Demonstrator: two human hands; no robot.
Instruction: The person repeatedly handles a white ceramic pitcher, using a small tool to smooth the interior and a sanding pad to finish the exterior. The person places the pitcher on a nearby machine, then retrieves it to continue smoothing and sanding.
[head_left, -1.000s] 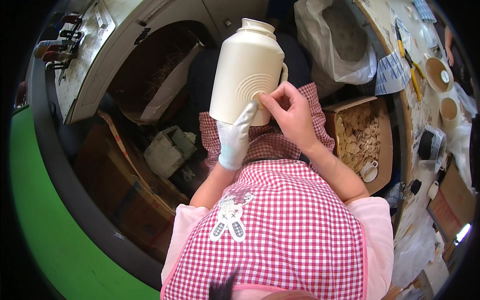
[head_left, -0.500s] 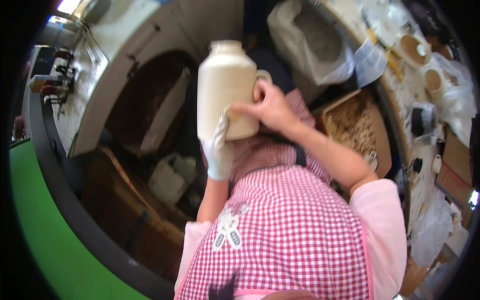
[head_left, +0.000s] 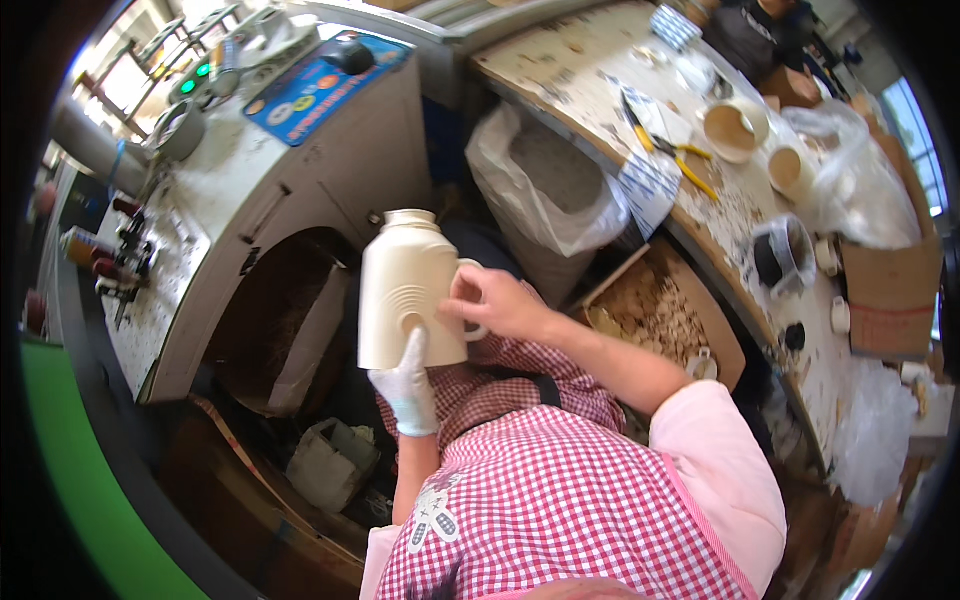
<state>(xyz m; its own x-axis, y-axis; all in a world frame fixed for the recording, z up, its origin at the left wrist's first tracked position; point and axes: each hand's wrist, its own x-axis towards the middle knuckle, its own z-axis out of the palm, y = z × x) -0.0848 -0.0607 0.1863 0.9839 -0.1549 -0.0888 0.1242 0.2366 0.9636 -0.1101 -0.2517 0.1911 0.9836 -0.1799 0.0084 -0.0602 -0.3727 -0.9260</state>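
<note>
A cream plastic jug [head_left: 398,275] with a narrow neck, side handle and ridged rings stands upright above my lap. My left hand [head_left: 404,383], in a whitish glove, grips its lower part, thumb up the front beside a small tan round spot in the rings. My bare right hand [head_left: 483,303] is at the jug’s right side by the handle, fingers curled; whether anything is between them I cannot make out. Below lies my red checked apron [head_left: 560,505].
A cluttered bench [head_left: 730,240] at right bears yellow-handled pliers [head_left: 697,177], cups and bags; a co-worker [head_left: 762,45] is beyond. A lined bin [head_left: 525,170] and box of chips [head_left: 730,375] stand below it. Left are a white cabinet [head_left: 335,160], tools and a green surface [head_left: 80,470].
The view has swung up, showing more bench and the co-worker. My right hand has shifted from the centre of the rings toward the jug’s right side; my left still grips it.
</note>
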